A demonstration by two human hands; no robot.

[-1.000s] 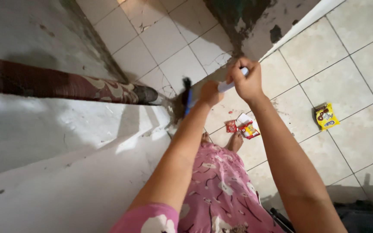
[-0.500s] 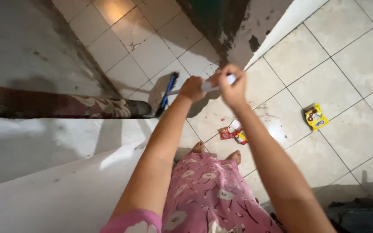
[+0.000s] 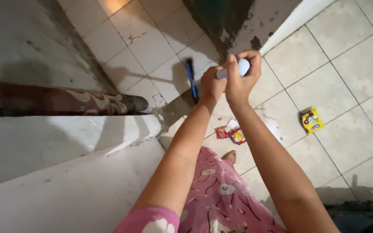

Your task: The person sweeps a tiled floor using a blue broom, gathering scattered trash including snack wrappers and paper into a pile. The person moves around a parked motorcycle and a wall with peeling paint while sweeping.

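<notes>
Tiled floor (image 3: 350, 64): both hands clasp broom handle (image 3: 238, 68), left hand (image 3: 212, 84) below right hand (image 3: 241, 77); wrappers (image 3: 232, 134) nearby, yellow packet (image 3: 312, 119) rightward, unswept.

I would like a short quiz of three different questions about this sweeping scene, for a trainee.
1. True or false: both hands grip the pale broom handle.
2. Which wrapper lies farther from the person's bare foot? A) the yellow wrapper B) the red and white wrappers
3. What colour is the broom head on the tiled floor?

Key:
1. True: left hand and right hand both close on it.
2. A
3. Blue with dark bristles.
</notes>
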